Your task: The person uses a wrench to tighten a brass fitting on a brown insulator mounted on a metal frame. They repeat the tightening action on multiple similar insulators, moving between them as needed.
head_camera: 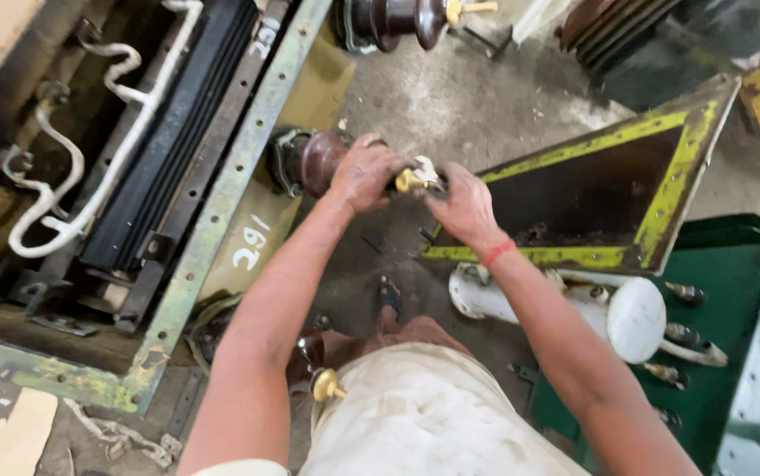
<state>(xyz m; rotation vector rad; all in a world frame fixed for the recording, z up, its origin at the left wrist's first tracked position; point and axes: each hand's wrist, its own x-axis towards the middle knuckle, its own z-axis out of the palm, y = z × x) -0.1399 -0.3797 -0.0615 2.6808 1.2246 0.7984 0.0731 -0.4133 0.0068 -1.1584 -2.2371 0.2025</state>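
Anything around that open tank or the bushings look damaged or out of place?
Nothing plainly broken. Both hands, left hand and right hand, work at the brass terminal of the brown bushing. The green tank rim is chipped and rusty, and a yellow-edged cover lies askew on the floor.

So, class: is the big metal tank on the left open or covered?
Open: the tank has no lid, and white leads show inside its rim.

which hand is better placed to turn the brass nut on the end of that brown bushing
Probably the right hand: its fingers already pinch the brass terminal at the tip. The left hand wraps over the brown bushing, so it looks better suited to steadying it against the tank.
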